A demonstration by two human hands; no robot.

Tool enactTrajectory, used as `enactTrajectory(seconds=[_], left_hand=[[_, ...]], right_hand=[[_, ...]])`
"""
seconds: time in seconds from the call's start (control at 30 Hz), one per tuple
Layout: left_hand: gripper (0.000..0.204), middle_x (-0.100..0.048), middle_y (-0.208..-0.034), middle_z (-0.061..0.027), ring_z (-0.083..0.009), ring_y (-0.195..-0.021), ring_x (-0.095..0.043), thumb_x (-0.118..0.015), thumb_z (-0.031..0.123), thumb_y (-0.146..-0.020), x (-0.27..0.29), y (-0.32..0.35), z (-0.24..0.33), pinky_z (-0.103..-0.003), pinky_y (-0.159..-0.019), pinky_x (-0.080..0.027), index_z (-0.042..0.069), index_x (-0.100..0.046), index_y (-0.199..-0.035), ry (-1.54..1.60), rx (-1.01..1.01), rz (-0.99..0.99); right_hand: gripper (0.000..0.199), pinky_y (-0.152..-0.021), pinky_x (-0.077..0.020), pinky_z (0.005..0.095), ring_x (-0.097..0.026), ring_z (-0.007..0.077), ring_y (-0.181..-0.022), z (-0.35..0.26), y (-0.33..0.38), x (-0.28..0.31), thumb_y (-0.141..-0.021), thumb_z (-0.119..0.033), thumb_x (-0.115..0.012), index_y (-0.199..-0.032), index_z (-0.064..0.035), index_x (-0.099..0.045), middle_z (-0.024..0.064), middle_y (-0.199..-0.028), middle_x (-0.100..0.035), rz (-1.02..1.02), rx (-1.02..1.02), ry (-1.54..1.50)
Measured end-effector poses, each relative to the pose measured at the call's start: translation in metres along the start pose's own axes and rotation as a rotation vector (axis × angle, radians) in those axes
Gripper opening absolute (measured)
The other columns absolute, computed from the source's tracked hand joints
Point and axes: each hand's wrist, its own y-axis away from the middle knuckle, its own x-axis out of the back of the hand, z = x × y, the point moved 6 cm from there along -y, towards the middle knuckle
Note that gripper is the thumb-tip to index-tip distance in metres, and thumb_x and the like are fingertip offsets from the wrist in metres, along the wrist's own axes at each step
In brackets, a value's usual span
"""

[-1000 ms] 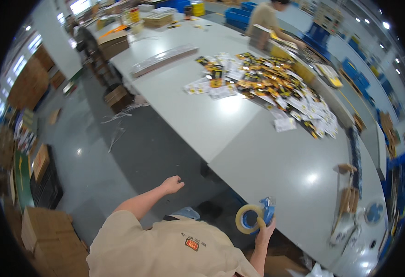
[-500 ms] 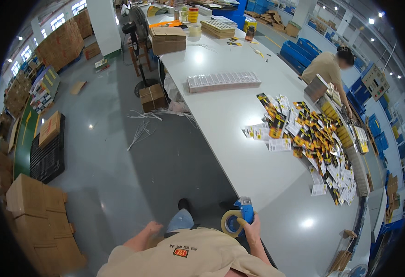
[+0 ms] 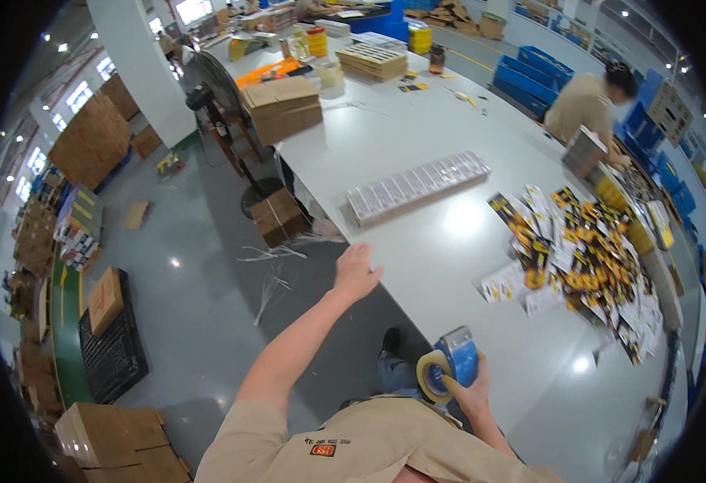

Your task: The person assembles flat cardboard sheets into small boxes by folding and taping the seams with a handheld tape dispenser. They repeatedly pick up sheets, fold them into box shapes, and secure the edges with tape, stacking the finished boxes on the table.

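My right hand (image 3: 471,392) grips a blue tape dispenser (image 3: 459,354) at the near edge of the white table. A roll of yellowish tape (image 3: 432,376) is mounted on it. My left hand (image 3: 357,274) is stretched forward by the table's left edge, back upward, thumb apart from the fingers, with nothing seen in it. Just beyond that hand lies a long, clear-wrapped row of small white packs (image 3: 417,189) on the table. To the right spreads a heap of black, yellow and white carded packages (image 3: 586,258).
Flattened cardboard boxes (image 3: 282,109) lie stacked at the table's far left, beside a standing fan (image 3: 212,105). A co-worker (image 3: 582,105) bends over at the far right. Cartons (image 3: 115,435) stand on the floor at left, near a black pallet (image 3: 119,362).
My left hand has come up and forward from beside my body to the table's left edge. The right hand, still holding the tape dispenser, shifts slightly right. The view has turned and moved.
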Motion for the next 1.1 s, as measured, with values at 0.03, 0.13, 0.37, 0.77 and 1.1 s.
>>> enactTrajectory(seconds=[0.03,0.13,0.37,0.77,1.1], left_hand=[[0.063,-0.053,-0.136,-0.0231,-0.0402,-0.132,-0.046,-0.072,0.032,-0.083,-0.001,-0.033,0.003,-0.051,-0.108,-0.039,0.000,-0.051,-0.133,-0.059,-0.027,-0.010],[0.073,-0.048,-0.144,-0.0239,-0.0413,-0.139,-0.039,-0.071,0.040,-0.085,-0.014,-0.123,-0.006,-0.051,-0.113,-0.032,0.001,-0.046,-0.142,-0.258,-0.067,-0.023],[0.097,-0.038,-0.153,-0.0263,-0.0432,-0.143,-0.034,-0.063,0.062,-0.088,-0.080,-0.288,-0.064,-0.057,-0.115,-0.030,0.004,-0.026,-0.156,-0.156,0.047,-0.510],[0.096,-0.044,-0.145,-0.0300,-0.0432,-0.139,-0.039,-0.072,0.049,-0.085,-0.190,-0.229,0.008,-0.053,-0.115,-0.032,0.008,-0.023,-0.157,0.297,-0.432,-0.935],[0.084,-0.056,-0.132,-0.0254,-0.0405,-0.124,-0.053,-0.078,0.052,-0.076,0.224,-0.522,-0.356,-0.048,-0.104,-0.043,-0.004,-0.053,-0.134,-0.475,-0.005,-0.189]], right_hand=[[0.081,-0.097,-0.0476,0.0384,-0.060,0.0245,-0.108,-0.006,-0.019,-0.006,-0.066,-0.020,-0.087,-0.134,0.0014,-0.049,0.0161,-0.118,-0.062,0.026,0.050,-0.045],[0.084,-0.098,-0.0463,0.0392,-0.057,0.0229,-0.111,-0.017,-0.081,-0.033,-0.063,-0.020,-0.087,-0.134,0.0019,-0.048,0.0140,-0.122,-0.058,0.070,0.068,-0.263],[0.093,-0.101,-0.0436,0.0393,-0.053,0.0237,-0.116,-0.038,-0.214,-0.067,-0.064,-0.024,-0.090,-0.140,0.0029,-0.043,0.0141,-0.126,-0.054,0.178,0.123,-0.392],[0.088,-0.109,-0.0391,0.0412,-0.049,0.0275,-0.127,-0.062,-0.249,-0.055,-0.078,-0.016,-0.084,-0.149,0.0065,-0.036,0.0174,-0.142,-0.047,0.779,0.019,-0.195],[0.069,-0.091,-0.0483,0.0372,-0.058,0.0219,-0.104,-0.166,-0.354,-0.263,-0.072,-0.021,-0.088,-0.128,-0.0008,-0.054,0.0110,-0.113,-0.060,0.656,-0.218,-0.132]])
